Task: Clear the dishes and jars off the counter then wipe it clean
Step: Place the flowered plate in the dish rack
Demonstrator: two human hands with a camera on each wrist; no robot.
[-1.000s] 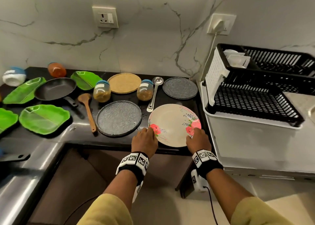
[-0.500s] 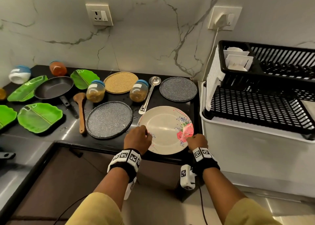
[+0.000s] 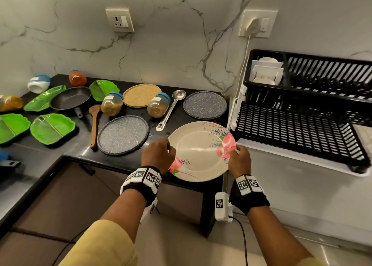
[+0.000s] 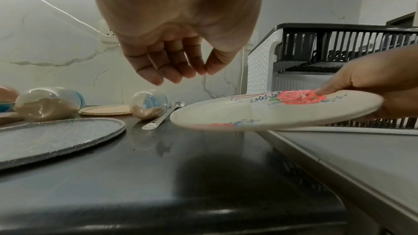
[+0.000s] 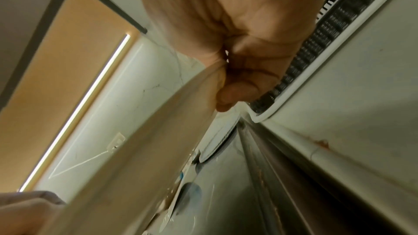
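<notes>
A cream plate with pink roses (image 3: pixel 197 151) hangs just above the front right corner of the black counter (image 3: pixel 80 151), tilted up to the right. My right hand (image 3: pixel 239 161) grips its right rim, thumb on the rose (image 4: pixel 303 96) and fingers underneath (image 5: pixel 237 78). My left hand (image 3: pixel 159 155) hovers by the plate's left rim; in the left wrist view its fingers (image 4: pixel 176 67) hang loosely curled and hold nothing, clear of the plate (image 4: pixel 271 112).
On the counter lie two grey speckled plates (image 3: pixel 122 135) (image 3: pixel 205 104), two tipped jars (image 3: pixel 112 104) (image 3: pixel 158 106), a ladle (image 3: pixel 171 110), a tan plate (image 3: pixel 142 95), a frying pan (image 3: pixel 70 98), a wooden spatula (image 3: pixel 94 124) and green leaf dishes (image 3: pixel 52 128). A black dish rack (image 3: pixel 302 128) stands to the right.
The floral plate has come up off the counter and shifted right in my right hand. My left hand has let go of its left rim.
</notes>
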